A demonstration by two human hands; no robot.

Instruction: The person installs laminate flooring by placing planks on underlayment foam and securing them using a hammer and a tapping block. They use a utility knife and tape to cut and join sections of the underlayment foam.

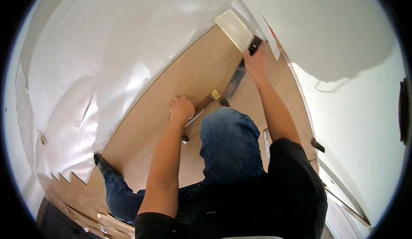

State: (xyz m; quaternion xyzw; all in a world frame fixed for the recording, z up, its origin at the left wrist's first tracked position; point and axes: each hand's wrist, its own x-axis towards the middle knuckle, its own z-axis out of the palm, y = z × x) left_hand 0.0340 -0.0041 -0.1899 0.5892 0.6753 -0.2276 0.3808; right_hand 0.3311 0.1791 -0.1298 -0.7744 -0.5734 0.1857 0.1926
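Observation:
My left hand (pixel 182 109) rests on a tan floor board (pixel 154 97), fingers bent and slightly apart. Beside it lies a long, narrow tool (pixel 201 108) with a small yellow piece (pixel 215 94) at its upper end. My right hand (pixel 255 63), slightly blurred, grips a black piece (pixel 255 45) at the end of a pale cream rectangular piece (pixel 234 27) along the right edge of the boards. A dark metal bar (pixel 235 80) runs below that hand toward my knee.
White ribbed underlay (pixel 68 46) covers the left and upper floor, torn in one spot. A white wall (pixel 352 114) borders the right, with a small black block (pixel 317 146) at its foot. My jeans-clad knee (pixel 227 140) is on the boards; more pieces (pixel 111 225) lie at lower left.

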